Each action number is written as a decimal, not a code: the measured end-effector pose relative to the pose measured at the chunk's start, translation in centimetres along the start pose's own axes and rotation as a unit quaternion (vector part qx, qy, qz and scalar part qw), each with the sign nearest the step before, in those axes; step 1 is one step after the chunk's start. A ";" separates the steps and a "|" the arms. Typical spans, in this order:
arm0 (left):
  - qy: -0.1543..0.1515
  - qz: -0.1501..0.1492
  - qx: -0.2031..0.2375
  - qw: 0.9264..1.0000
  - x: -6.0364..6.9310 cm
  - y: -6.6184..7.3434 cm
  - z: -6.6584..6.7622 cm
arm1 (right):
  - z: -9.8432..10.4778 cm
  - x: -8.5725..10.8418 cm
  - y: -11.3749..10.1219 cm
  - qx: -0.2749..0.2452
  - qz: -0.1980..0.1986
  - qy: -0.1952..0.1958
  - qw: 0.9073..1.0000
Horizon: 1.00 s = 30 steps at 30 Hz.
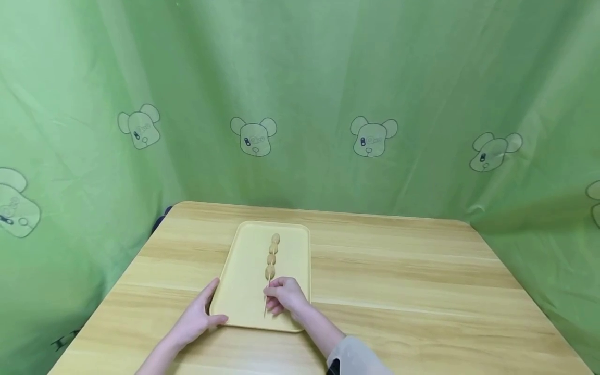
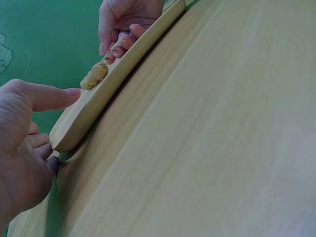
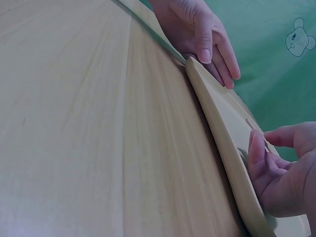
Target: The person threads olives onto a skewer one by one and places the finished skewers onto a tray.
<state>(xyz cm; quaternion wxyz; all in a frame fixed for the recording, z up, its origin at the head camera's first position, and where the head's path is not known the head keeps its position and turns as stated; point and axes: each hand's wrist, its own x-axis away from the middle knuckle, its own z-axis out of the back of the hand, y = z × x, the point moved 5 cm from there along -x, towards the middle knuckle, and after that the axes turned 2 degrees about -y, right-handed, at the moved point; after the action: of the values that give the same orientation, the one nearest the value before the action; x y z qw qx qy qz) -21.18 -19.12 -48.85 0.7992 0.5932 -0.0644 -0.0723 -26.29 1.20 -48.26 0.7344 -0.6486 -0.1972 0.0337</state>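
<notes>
A wooden skewer [image 1: 265,308] with several brown balls [image 1: 273,248] threaded on it lies lengthwise over a pale yellow rectangular tray [image 1: 241,291]. The bare lower end of its stick is pinched between the thumb and index finger of my right hand [image 1: 287,295], above the tray's near right part. My left hand [image 1: 193,320] spans the near left corner of the tray, thumb at the near rim and fingers along the left side. In the left wrist view the balls [image 2: 95,75] show past the left thumb. The right hand [image 3: 289,170] hides part of the stick in the right wrist view.
The tray stands on a wood-grain table [image 1: 403,276], left of its middle. Green curtains [image 1: 309,78] printed with bear heads hang behind the table and on both sides. Something dark [image 1: 160,221] shows beside the table's far left corner.
</notes>
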 end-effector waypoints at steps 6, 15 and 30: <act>-0.008 0.017 0.002 1.000 0.1 -0.2 0.1 | 0.0 0.0 0.1 0.011 0.001 -0.005 1.000; -0.002 0.008 0.001 1.000 0.1 -0.2 0.3 | 0.0 0.1 0.2 0.010 0.000 -0.003 1.000; 0.005 -0.003 0.005 1.000 0.2 -0.5 0.7 | 5.6 1.3 -1.5 0.070 0.074 0.050 0.993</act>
<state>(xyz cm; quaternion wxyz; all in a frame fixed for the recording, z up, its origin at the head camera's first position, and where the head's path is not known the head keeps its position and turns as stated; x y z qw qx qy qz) -21.15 -19.95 -49.08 0.7965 0.5975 -0.0587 -0.0715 -27.29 6.65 -46.07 0.7827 -0.6090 -0.1084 0.0694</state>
